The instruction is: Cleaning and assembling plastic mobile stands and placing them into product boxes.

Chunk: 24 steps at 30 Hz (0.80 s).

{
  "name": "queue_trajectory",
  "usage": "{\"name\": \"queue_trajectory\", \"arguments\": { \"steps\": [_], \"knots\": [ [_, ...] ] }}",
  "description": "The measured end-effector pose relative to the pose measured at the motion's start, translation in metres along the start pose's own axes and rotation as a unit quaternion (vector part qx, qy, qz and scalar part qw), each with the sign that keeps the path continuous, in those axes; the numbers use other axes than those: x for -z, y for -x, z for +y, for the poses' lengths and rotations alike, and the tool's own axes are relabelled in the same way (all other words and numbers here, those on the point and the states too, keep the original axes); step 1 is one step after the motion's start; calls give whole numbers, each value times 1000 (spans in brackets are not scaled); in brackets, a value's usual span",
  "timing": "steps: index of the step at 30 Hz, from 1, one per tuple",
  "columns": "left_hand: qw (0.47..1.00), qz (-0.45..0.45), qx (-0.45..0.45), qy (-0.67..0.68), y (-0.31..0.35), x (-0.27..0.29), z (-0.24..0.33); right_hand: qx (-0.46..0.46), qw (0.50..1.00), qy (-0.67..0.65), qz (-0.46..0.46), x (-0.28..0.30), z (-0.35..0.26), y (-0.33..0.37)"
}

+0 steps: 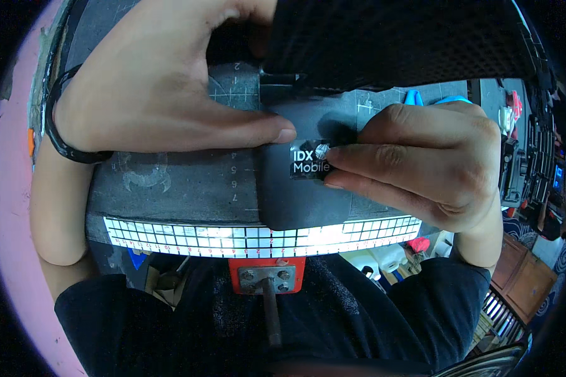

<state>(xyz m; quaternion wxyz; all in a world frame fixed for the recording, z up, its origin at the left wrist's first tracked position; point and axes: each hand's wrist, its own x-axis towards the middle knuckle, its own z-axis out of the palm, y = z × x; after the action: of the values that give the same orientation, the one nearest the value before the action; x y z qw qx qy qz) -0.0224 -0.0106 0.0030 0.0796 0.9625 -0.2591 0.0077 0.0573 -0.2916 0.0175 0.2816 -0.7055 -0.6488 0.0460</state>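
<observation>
**Black textured panel (396,44) above one black label (308,161)**

One black textured panel fills the top of the view, closest to the camera, its lower edge slanting across; what it belongs to is cut off. Below it lies one dark grey flap (305,204) with rounded lower corners. On that flap, near its middle, sits the black label, small and rectangular, with two lines of white lettering and one round white mark.

Two hands are at work. The left hand (148,94) reaches in from the left with one thumb stretched flat, its tip on the flap just beside the label's upper left corner; its other fingers are out of sight, so I cannot tell what they hold. The right hand (427,157) comes from the right, fingers drawn narrow, two tips close together at the label's right edge; whether they pinch it or only press is unclear. One black wristband (55,129) circles the left wrist.

Beneath the flap is one dark board (188,188) marked with pale lines. One white ruler strip (182,239) with a black grid runs along its near edge. Under that are one red bracket (235,276), one bolted metal plate and one metal rod (271,314).
</observation>
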Motion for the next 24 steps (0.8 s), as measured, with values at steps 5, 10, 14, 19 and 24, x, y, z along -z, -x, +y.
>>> {"name": "queue_trajectory", "arguments": {
  "steps": [5,10,14,19,24],
  "knots": [
    [998,-46,30,-40,3,3,4,33,998,42,-14,-2,-3,-1],
    [999,43,1,2,-4,-6,0,46,996,80,-4,-4,-6,2],
    [975,198,-58,88,-7,-14,-7,27,999,19,-12,-3,2,0],
    [991,-100,-17,-92,11,4,-4,21,1000,-11,1,-4,3,1],
    [998,-49,37,3,9,-3,-4,35,999,15,0,-5,7,2]
  ]
}}
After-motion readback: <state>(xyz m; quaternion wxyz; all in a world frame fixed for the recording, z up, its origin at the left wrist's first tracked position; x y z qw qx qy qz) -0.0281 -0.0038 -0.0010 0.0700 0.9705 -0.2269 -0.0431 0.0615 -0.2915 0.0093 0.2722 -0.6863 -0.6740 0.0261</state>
